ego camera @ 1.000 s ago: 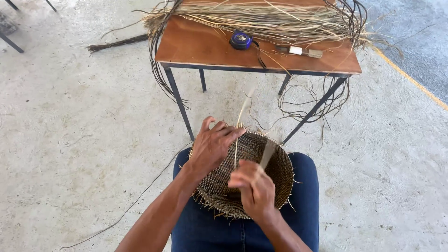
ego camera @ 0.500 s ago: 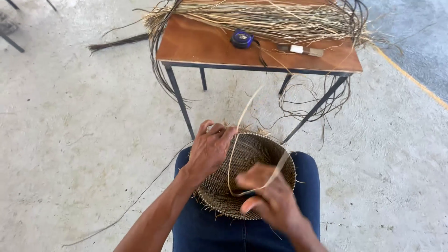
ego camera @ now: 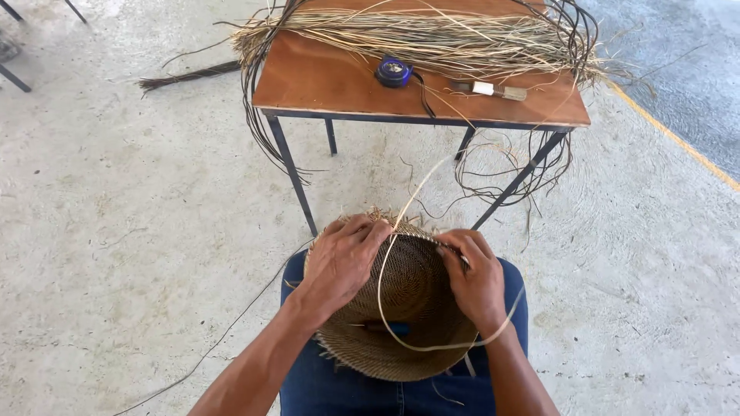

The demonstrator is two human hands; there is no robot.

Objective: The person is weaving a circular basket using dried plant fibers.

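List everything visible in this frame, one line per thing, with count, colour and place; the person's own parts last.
woven basket: one, tan-brown, on the lap
loose strand: one, pale, looping over the basket
tool: one, blue handle, inside the basket
table: one, brown top, dark metal legs, ahead
fibre bundle: one, straw and dark, across the table
tape measure: one, blue, on the table
brush: one, pale handle, on the table
floor: grey concrete
left hand: on the basket rim
right hand: on the basket rim
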